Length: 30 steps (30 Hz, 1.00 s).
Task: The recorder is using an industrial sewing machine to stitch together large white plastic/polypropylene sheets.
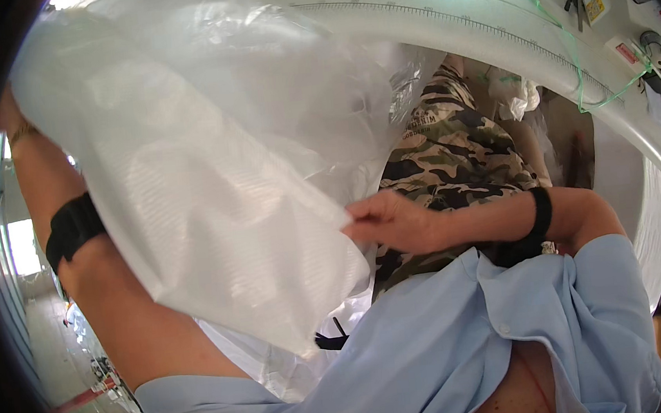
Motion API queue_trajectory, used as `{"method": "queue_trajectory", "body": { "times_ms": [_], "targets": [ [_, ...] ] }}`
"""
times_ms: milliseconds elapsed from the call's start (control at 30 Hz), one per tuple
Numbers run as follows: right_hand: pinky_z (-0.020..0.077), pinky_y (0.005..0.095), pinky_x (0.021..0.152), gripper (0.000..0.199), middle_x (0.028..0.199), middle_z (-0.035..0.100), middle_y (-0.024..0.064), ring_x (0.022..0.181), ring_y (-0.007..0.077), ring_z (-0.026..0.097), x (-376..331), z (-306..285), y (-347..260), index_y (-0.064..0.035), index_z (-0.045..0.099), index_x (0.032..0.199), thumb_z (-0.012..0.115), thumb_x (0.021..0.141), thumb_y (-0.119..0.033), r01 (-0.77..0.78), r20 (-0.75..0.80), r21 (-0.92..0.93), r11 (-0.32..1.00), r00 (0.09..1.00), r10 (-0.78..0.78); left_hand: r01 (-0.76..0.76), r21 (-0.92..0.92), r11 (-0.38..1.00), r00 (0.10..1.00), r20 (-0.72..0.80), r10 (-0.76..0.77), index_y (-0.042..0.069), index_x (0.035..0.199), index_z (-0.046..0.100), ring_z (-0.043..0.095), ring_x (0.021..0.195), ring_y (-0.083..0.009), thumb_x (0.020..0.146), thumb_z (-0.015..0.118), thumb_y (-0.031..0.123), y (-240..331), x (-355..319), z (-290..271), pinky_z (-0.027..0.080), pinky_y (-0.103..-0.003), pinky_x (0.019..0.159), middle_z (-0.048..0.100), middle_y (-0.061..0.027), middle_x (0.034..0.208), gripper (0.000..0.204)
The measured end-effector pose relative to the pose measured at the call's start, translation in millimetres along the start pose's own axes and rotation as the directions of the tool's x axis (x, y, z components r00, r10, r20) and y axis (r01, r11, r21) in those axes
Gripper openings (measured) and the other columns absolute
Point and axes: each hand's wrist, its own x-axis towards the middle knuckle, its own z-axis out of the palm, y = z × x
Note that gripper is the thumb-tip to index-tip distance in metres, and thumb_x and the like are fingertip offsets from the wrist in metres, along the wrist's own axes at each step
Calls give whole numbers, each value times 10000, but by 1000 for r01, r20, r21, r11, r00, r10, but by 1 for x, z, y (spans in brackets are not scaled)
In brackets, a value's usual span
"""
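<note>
Head view: a white plastic sheet (204, 194), left of centre, is pinched by the right hand (395, 221) (the left hand (8, 111), upper left, cannot be judged); it is lifted, seemingly not yet smoothed.

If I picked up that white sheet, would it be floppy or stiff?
The white sheet is probably floppy: it droops and creases. It's likely light, since the right hand just pinches its edge. Its sheen suggests it's slippery.

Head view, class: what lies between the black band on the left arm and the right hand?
In the head view, the white sheet lies between the black band on the left arm and the right hand, which pinches its edge.
</note>
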Motion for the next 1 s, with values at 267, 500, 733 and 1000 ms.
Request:
{"method": "queue_trajectory", "body": {
  "times_ms": [267,500,733,1000],
  "targets": [
    [460,277,596,435,603,505,56,587,123,526,-12,-145,-131,5,540,692,529,949,-346,-80,-471,-811,580,677,-566,-62,-48,997,617,784,76,-10,802,602,614,568,-224,889,556,319,-49,-106,142,473,-369,495,629,-158,713,343],
    [477,401,708,352,757,624,154,731,299,603,-22,-208,-170,-24,637,781,605,850,-367,-393,-474,-878,273,797,-376,-450,-4,893,719,592,365,-3,863,632,647,707,-233,905,565,354,168,-82,34,498,-371,624,674,-123,802,366],
    [466,409,603,246,619,581,144,632,334,587,-60,-185,-138,-53,604,757,616,853,-279,-309,-316,-940,143,635,-705,-283,-958,-41,419,-162,893,39,1096,621,629,863,-174,768,667,43,377,-316,-177,434,-238,575,652,-104,1112,331],
    [484,399,591,199,664,618,142,633,316,623,-142,-160,-103,-15,617,852,703,802,-187,-225,-461,-859,459,730,-504,-201,-977,78,427,-16,904,-19,870,620,510,589,-191,704,612,-64,387,-300,-193,371,-286,498,543,-103,744,172]
  ]
}}
